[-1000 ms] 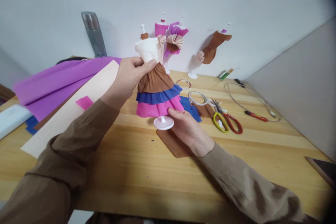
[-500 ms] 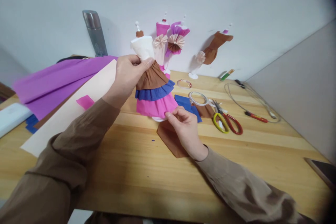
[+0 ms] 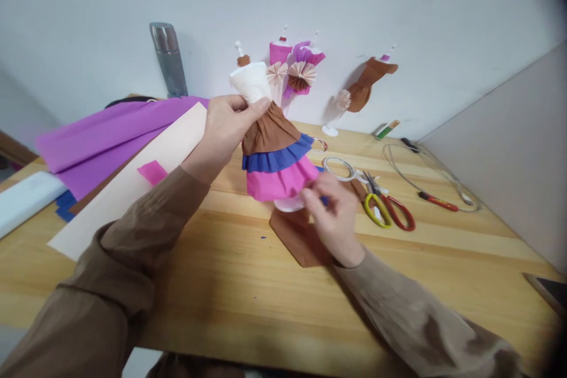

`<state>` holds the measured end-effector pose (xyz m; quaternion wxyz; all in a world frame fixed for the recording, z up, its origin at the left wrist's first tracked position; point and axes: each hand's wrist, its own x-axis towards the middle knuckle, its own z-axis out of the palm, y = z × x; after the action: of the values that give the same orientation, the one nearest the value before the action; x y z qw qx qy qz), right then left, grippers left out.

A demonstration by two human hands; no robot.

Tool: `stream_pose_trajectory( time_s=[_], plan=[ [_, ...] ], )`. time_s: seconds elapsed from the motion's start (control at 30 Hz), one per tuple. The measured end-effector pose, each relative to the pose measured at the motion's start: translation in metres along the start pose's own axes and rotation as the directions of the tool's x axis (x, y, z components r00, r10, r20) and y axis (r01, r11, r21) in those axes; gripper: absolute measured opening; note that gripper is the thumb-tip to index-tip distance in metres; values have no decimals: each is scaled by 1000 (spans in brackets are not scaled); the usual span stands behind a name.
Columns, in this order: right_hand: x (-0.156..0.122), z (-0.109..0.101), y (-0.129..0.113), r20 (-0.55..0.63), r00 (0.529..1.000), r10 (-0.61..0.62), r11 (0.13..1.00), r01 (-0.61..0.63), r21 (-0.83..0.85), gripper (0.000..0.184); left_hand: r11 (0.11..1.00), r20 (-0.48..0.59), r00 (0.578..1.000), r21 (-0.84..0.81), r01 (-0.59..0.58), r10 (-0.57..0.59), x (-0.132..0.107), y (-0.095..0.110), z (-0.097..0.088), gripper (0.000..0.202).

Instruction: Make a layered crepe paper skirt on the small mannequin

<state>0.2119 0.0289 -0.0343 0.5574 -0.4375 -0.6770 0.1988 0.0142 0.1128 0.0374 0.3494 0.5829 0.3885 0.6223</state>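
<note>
My left hand (image 3: 228, 127) is wrapped round the waist of a small dress-form mannequin (image 3: 250, 81) with a white bodice. Its tiered crepe-paper skirt (image 3: 270, 133) has a brown layer, a blue ruffle (image 3: 277, 157) and a pink ruffle (image 3: 279, 180). The mannequin leans, and its white round base (image 3: 289, 205) shows below the hem. My right hand (image 3: 334, 212), slightly blurred, has its thumb and fingers pinched at the right part of the pink hem. Under that hand lies a piece of brown paper (image 3: 295, 239).
Scissors (image 3: 387, 207), a tape roll (image 3: 339, 168) and a cable (image 3: 398, 174) lie to the right. Dressed mannequins (image 3: 279, 56) stand by the wall. A flask (image 3: 169, 62), purple crepe paper (image 3: 110, 136) and a cream sheet (image 3: 128, 189) are at left.
The mannequin has tilted further, its skirt and base swinging right. My right hand has moved right along with the hem. The whole view has shifted slightly.
</note>
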Motion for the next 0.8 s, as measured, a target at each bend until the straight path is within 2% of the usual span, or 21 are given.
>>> stream_pose_trajectory(
  time_s=[0.1, 0.2, 0.27, 0.33, 0.43, 0.47, 0.57, 0.63, 0.73, 0.8],
  plan=[
    [25, -29, -20, -96, 964, -248, 956, 228, -184, 31, 999, 85, 996, 36, -27, 24, -4, 7, 2, 18],
    [45, -54, -43, 120, 986, -119, 913, 156, -376, 40, 991, 170, 985, 115, -63, 43, -11, 15, 4, 20],
    [52, -63, -57, 339, 940, 45, 904, 106, -415, 51, 981, 197, 978, 164, -100, 66, -15, 17, 5, 21],
    [56, -64, -68, 314, 945, 90, 917, 45, -396, 49, 972, 219, 971, 187, -140, 98, -17, 18, 7, 20],
    [62, -52, -72, 137, 990, 32, 967, 4, -255, 29, 960, 280, 952, 208, -190, 128, -20, 18, 11, 19],
    [64, -45, -70, 136, 991, 17, 986, 6, -168, 28, 955, 312, 941, 215, -202, 129, -21, 19, 12, 20],
    [72, -24, -56, 276, 961, -17, 990, -24, 142, 34, 952, 418, 901, 214, -221, 115, -24, 21, 16, 25],
    [75, -13, -45, 266, 964, 15, 952, -96, 292, 32, 957, 465, 878, 187, -220, 111, -27, 23, 17, 25],
    [75, -4, -33, 231, 967, 107, 894, -195, 403, 33, 969, 521, 847, 131, -208, 111, -29, 25, 19, 21],
    [74, -4, -31, 197, 972, 125, 868, -203, 454, 33, 976, 511, 853, 110, -186, 105, -29, 24, 19, 18]
  ],
)
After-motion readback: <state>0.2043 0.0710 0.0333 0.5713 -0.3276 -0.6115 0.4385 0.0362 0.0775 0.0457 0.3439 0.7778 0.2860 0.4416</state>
